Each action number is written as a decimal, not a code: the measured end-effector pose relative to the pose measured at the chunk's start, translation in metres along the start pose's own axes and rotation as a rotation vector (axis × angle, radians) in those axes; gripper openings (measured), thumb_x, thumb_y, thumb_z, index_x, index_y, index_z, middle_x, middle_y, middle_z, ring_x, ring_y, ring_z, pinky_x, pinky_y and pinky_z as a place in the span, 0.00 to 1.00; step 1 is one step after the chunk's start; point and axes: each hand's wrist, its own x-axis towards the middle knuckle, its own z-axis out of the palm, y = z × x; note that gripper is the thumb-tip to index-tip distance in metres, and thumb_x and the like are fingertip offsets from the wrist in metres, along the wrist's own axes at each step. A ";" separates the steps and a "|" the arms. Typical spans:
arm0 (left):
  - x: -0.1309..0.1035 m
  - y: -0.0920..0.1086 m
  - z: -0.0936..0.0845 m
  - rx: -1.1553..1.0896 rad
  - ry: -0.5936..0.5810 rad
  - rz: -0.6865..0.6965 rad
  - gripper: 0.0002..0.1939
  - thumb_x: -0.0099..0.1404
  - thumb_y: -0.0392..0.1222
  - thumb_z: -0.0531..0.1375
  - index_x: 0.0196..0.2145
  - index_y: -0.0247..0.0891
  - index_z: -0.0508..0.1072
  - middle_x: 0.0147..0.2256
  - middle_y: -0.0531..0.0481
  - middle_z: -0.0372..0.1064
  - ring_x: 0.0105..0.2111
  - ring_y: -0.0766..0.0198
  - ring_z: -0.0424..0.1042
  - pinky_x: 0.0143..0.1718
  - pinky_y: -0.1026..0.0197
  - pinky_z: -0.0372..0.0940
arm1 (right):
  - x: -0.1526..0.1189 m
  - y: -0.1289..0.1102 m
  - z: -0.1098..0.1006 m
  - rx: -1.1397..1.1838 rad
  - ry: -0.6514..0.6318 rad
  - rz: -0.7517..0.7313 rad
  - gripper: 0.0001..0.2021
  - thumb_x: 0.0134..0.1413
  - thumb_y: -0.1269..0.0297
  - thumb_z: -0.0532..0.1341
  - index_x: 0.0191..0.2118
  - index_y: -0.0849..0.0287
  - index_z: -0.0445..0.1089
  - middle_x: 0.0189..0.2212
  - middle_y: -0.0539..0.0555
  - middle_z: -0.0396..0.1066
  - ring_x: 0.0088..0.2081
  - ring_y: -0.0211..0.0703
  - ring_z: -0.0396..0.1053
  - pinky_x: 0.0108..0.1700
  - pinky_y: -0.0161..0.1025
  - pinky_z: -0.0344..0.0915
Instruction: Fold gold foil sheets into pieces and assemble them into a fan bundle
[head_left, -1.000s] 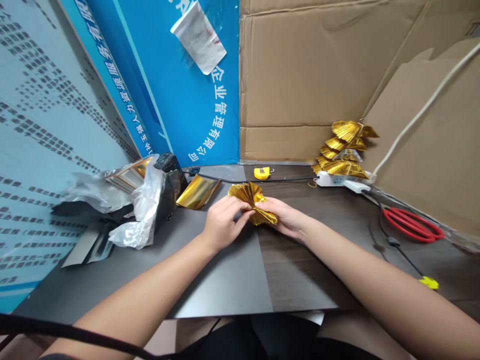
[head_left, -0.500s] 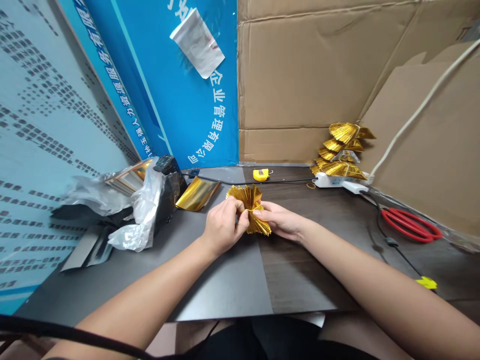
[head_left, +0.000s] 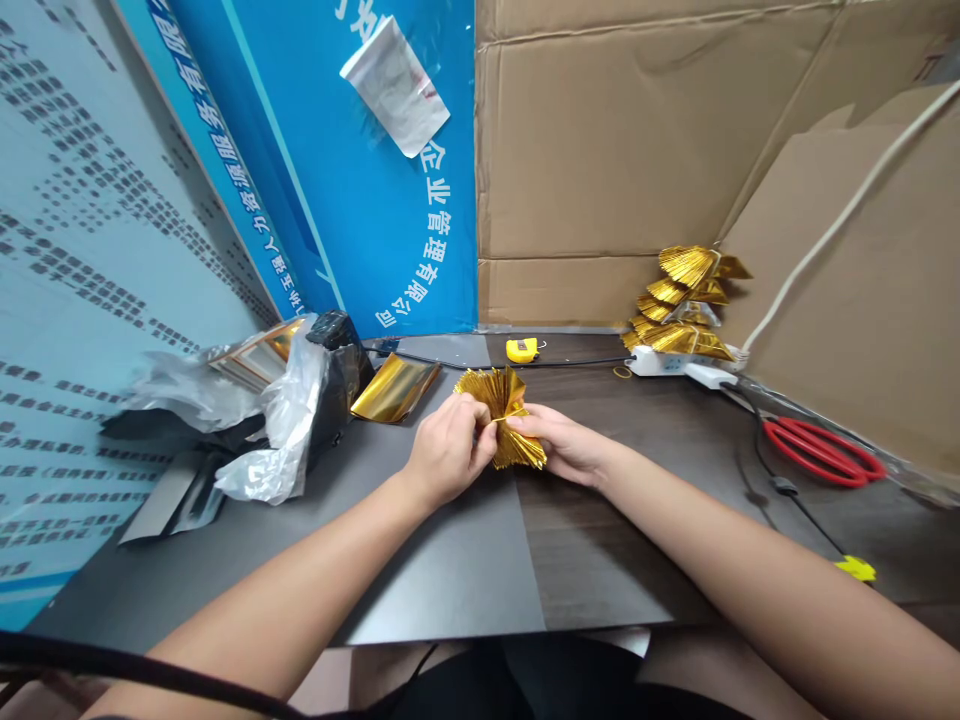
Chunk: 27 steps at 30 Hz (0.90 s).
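A fanned bundle of gold foil paper (head_left: 511, 388) is held above the table, pinched in at its middle, with its pleated ends spread up and down. A thin, pale rubber band (head_left: 507, 417) crosses that narrow middle and runs to my left fingertips. My left hand (head_left: 448, 440) is closed in a pinch on the band at the bundle's left side; its curled fingers hide part of the foil. From the right, my right hand (head_left: 564, 440) grips the bundle, thumb on the near face and fingers behind.
Folded gold foil sheets (head_left: 396, 388) lie left of the bundle, beside a plastic bag (head_left: 281, 430). Behind are a yellow tape measure (head_left: 523, 349) and a loose rubber band (head_left: 622, 372). Tied gold bundles (head_left: 679, 300) stack by a white power strip (head_left: 660, 361); red-handled scissors (head_left: 821, 450) lie right.
The foil bundle has turned slightly, its lower end shifting a little to the right. Both hands keep their hold almost in place.
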 end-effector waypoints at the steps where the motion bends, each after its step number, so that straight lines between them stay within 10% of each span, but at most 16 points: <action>1: 0.000 0.000 0.000 -0.006 -0.010 -0.001 0.08 0.72 0.38 0.52 0.33 0.40 0.59 0.27 0.52 0.63 0.27 0.63 0.62 0.30 0.61 0.58 | 0.000 0.000 0.000 -0.005 0.001 -0.001 0.28 0.42 0.48 0.75 0.45 0.60 0.73 0.45 0.58 0.76 0.44 0.44 0.74 0.50 0.38 0.68; 9: -0.005 -0.007 -0.004 -0.101 -0.128 -0.127 0.07 0.73 0.41 0.52 0.35 0.39 0.63 0.30 0.50 0.67 0.32 0.63 0.66 0.34 0.60 0.62 | 0.001 -0.008 -0.006 -0.168 0.067 -0.005 0.26 0.47 0.40 0.64 0.43 0.59 0.71 0.45 0.60 0.77 0.46 0.50 0.75 0.50 0.44 0.70; 19: -0.012 -0.025 -0.009 -0.202 -0.446 -0.268 0.09 0.73 0.43 0.52 0.37 0.38 0.69 0.32 0.50 0.71 0.32 0.63 0.70 0.34 0.60 0.64 | -0.037 -0.072 -0.092 -1.075 0.581 0.092 0.32 0.39 0.52 0.69 0.50 0.59 0.63 0.49 0.63 0.72 0.51 0.60 0.69 0.55 0.52 0.63; 27: -0.016 -0.026 -0.005 -0.311 -0.540 -0.308 0.11 0.71 0.44 0.54 0.40 0.38 0.74 0.36 0.47 0.75 0.37 0.59 0.74 0.39 0.57 0.69 | -0.048 -0.067 -0.128 -1.443 0.673 0.362 0.32 0.37 0.54 0.71 0.50 0.63 0.66 0.43 0.65 0.74 0.44 0.61 0.74 0.44 0.48 0.69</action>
